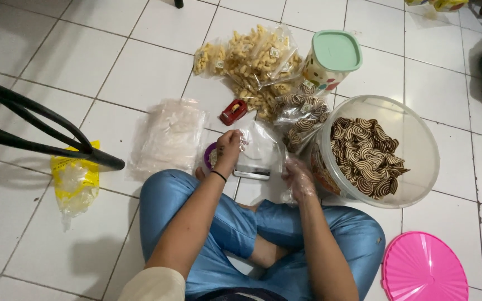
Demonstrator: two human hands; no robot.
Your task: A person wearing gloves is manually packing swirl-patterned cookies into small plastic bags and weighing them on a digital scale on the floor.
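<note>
I sit cross-legged on a white tiled floor in blue trousers. My left hand (229,149), with a black band on the wrist, grips the top of a clear plastic bag (260,146) over a small scale (254,171). My right hand (298,178) wears a thin clear glove and holds the same bag's lower right side. A big clear tub (419,139) of brown-and-cream swirl biscuits (368,157) stands just right of my right hand.
A stack of empty clear bags (168,136) lies left of my hands, a small purple lid (210,156) beside them. Filled snack bags (252,58), a red stapler (233,112) and a green-lidded jar (330,61) lie beyond. A pink lid (424,268), a yellow bag (75,178) and black chair legs (40,131) are nearby.
</note>
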